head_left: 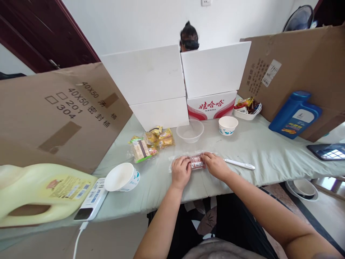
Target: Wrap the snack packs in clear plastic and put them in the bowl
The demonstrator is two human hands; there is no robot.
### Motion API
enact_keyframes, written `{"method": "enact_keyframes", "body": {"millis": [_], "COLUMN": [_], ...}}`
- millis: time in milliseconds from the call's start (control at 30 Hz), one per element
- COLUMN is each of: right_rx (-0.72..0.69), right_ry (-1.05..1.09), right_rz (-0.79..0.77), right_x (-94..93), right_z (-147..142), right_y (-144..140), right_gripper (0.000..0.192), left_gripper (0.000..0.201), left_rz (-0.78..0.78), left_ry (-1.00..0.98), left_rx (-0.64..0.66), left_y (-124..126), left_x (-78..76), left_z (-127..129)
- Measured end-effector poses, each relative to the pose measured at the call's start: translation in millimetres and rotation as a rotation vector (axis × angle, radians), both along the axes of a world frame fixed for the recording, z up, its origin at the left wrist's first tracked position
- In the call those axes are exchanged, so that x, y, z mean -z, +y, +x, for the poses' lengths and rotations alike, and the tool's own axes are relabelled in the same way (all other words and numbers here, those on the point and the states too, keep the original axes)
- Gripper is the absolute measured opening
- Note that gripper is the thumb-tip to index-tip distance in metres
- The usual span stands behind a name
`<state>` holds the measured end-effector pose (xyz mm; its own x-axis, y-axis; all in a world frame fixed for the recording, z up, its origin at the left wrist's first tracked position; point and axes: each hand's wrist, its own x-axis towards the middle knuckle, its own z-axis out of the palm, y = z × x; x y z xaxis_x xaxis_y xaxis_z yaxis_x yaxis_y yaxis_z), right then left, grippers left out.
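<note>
- Both hands pinched a clear plastic snack packet [196, 162] that lay flat on the counter [269, 151], close to the near edge and about midway along it.
- The left hand [181, 172] gripped the packet's left end with fingers curled down onto the wrapper; the right hand [215, 166] held the right end the same way. Neither hand was free.
- The packet's reddish contents showed between the two hands; whether the wrapper was torn yet could not be told, and it looked whole, so by my judgement the opening had barely begun.
- A white knife-like tool [239, 164] lay on the counter just right of the right hand, untouched.
- An empty clear plastic bowl [190, 131] stood behind the packet toward the far edge, with nothing in it yet.
- A pile of wrapped snacks [151, 142] sat left of that bowl, unopened as far as could be seen, so most of the work seemed left.
- A paper cup with a blue pattern [228, 125] stood right of the clear bowl, and a white paper bowl [122, 177] lay tipped near the near-left corner.
- A dish of more wrapped snacks [247, 108] rested at the far edge by the red-and-white carton [211, 105].
- A yellow jug [40, 192] lay at the left end, a blue jug [295, 114] leaned at the right end.
</note>
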<state>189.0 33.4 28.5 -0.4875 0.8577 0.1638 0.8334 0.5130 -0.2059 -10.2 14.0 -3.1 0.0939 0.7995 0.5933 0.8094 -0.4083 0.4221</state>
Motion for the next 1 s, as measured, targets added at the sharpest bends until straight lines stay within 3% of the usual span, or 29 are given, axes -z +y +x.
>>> {"method": "enact_keyframes", "body": {"millis": [100, 167, 333, 467, 567, 633, 800, 900, 1000], "right_rx": [0.084, 0.076, -0.041, -0.128, -0.178, -0.209, -0.357, -0.451, -0.433], "right_ry": [-0.074, -0.083, -0.089, -0.119, -0.151, -0.167, -0.13, -0.031, 0.024], "right_rz": [-0.053, -0.038, -0.035, -0.096, -0.127, -0.117, -0.004, -0.079, -0.189], "right_x": [-5.2, -11.6, -24.6, -27.5, -30.7, -33.6, -39.4, -43.1, -43.9], "right_z": [-4.1, -8.0, -21.3, -32.0, -37.3, -38.2, -24.7, -6.2, 12.3], "right_y": [9.1, 13.2, 27.3, 41.0, 41.3, 33.6, -9.5, -39.9, -60.2], "right_gripper": [0.046, 0.044, 0.036, 0.032, 0.044, 0.048, 0.036, 0.032, 0.024], "left_gripper": [0.031, 0.032, 0.026, 0.03, 0.031, 0.033, 0.037, 0.03, 0.021], "left_rz": [-0.024, -0.013, 0.075, 0.128, 0.088, 0.036, -0.042, -0.06, -0.046], "left_ry": [0.04, 0.02, -0.025, -0.041, -0.073, -0.1, -0.114, -0.11, -0.105], "left_rx": [-0.193, -0.236, -0.227, -0.116, -0.072, -0.085, -0.128, -0.157, -0.198], "left_y": [5.8, 6.6, 4.9, 5.8, 7.4, 8.4, 9.6, 9.9, 9.2], "left_x": [4.3, 6.5, 5.2, 4.6, 6.3, 7.9, 12.9, 16.9, 18.1], "left_z": [-2.4, -3.8, -7.8, -10.0, -11.5, -12.9, -15.6, -15.6, -14.1]}}
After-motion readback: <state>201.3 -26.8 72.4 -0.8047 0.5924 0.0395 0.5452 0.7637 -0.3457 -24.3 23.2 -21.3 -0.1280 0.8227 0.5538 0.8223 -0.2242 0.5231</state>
